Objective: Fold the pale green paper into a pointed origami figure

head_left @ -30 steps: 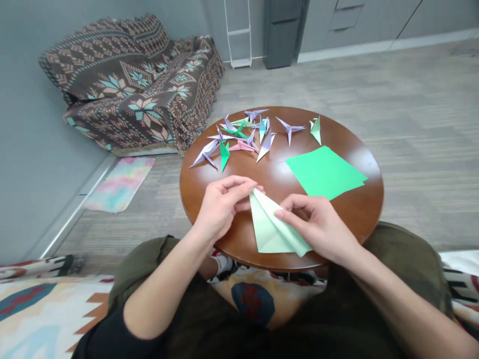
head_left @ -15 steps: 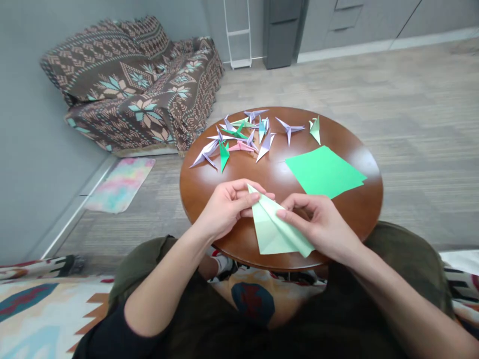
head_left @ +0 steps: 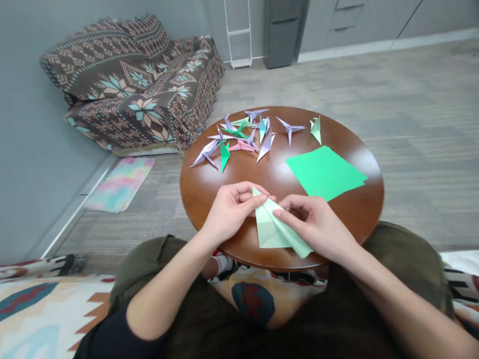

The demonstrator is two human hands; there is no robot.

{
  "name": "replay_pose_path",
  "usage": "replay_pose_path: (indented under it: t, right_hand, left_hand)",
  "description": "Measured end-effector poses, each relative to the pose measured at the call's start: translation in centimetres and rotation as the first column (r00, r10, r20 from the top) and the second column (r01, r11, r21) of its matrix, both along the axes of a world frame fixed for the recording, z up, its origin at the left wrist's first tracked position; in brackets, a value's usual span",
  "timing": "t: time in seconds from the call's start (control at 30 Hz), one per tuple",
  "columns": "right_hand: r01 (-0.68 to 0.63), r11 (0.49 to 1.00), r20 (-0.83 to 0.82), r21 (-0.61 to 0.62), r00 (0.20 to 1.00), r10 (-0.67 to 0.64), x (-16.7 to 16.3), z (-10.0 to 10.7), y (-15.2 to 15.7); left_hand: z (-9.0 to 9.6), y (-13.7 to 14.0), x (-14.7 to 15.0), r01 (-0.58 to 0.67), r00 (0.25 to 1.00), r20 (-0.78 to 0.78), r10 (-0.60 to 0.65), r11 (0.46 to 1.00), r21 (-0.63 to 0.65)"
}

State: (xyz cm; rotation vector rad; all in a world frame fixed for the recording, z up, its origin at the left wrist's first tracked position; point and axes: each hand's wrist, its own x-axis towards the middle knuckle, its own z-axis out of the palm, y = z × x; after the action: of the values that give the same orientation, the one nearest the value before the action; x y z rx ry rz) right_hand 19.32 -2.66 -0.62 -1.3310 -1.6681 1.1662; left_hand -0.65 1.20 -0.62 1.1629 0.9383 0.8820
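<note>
As I look down through the head camera, olive trousers point(head_left: 407, 259) sit nearest, knees at a rounded brown wooden table point(head_left: 209, 192), with patterned cream fabric point(head_left: 30, 319) at lower left. Both bare hands are on one pale green origami sheet point(head_left: 275, 232), held over the table's near part, narrow point angled away; can't tell from my end whether it touches the tabletop. Left hand point(head_left: 235, 207): pinching the sheet near its point, thumb on top, fingers behind. Right hand point(head_left: 320, 222): pinching the folded right edge, thumb on top, other fingers curled, partly hidden. Just beyond the right hand I get bright green paper squares point(head_left: 327, 172), stacked, corners offset. Farther off to the left, paper cranes point(head_left: 224, 157) bunch and overlap, mostly lavender, some green, one pink. One lavender crane point(head_left: 290, 129) and one pale green crane point(head_left: 316, 130) sit apart to the right. Past the table I see a tie-dye mat point(head_left: 119, 184), a throw-draped sofa point(head_left: 130, 89), then a white rack point(head_left: 241, 64) beside a dark grey cabinet point(head_left: 280, 42).
</note>
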Motion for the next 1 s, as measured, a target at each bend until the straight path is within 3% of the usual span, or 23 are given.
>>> replay_pose_path:
  t: [0.13,0.57,0.77,1.0]
  right_hand:
    - [-0.003,1.000,-0.002,0.001,1.000,0.003,-0.2,-0.3,0.0]
    - [-0.043,0.998,0.021,0.042,0.999,0.042,-0.1,-0.2,-0.2]
    - [-0.015,1.000,-0.041,-0.008,0.999,0.014,-0.1,0.1,-0.3]
    - [0.014,1.000,-0.075,-0.014,0.997,-0.015,-0.1,0.3,-0.2]
  left_hand:
    - [0.1,-0.2,0.1,-0.018,1.000,0.003,0.018,1.000,0.000]
    - [0.6,0.3,-0.1,-0.062,0.987,0.134,0.090,0.978,-0.200]
    - [1.2,0.8,-0.8,-0.145,0.972,0.158,0.174,0.973,-0.179]
    - [1.2,0.5,-0.5,-0.107,0.988,0.096,0.123,0.982,-0.158]
